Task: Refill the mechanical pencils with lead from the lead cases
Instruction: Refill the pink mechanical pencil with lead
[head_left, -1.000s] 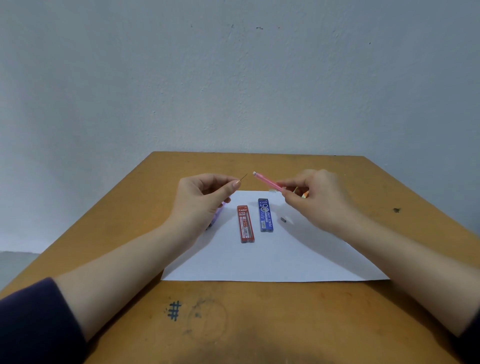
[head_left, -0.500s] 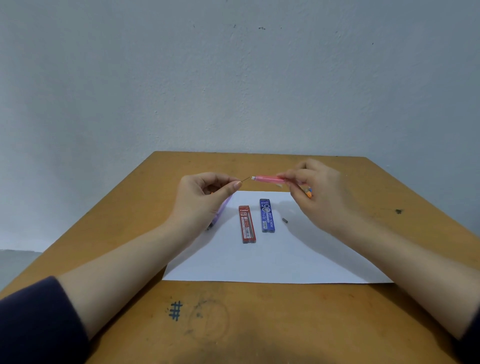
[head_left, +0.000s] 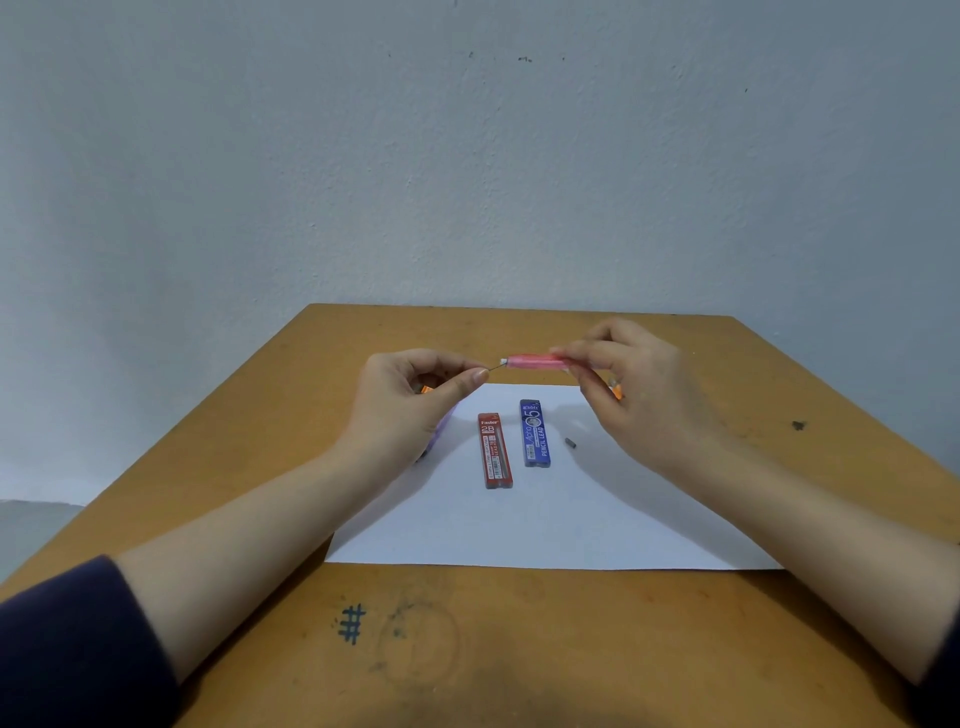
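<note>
Grey-white wall (head_left: 467, 156) behind, meeting the far edge of an orange-brown wooden table (head_left: 519, 649); left and right table edges splay toward the viewer. On it lies a sheet of white paper (head_left: 571, 519), near edge roughly parallel to the table's far edge, with a band of bare wood bearing a hash mark (head_left: 351, 623) between sheet and viewer. Red lead case (head_left: 495, 451) and blue lead case (head_left: 534, 433) lie flat side by side on the sheet's far half, long axes pointing away, a narrow gap between them, the blue one set slightly further off. Small dark piece (head_left: 570, 443) just right of the blue case, apart from it. Both hands are raised over the sheet's far edge. Right hand (head_left: 639, 395) grips a pink mechanical pencil (head_left: 535, 361) held about level, white end pointing left. Left hand (head_left: 410, 400) pinches a thin lead (head_left: 496, 366) between thumb and forefinger — its far tip meets the pencil's white end. Purple pencil (head_left: 444, 423) on the sheet's left edge, mostly hidden behind the left hand. Sheet's near half is bare white paper — forearms flank it on both sides.
</note>
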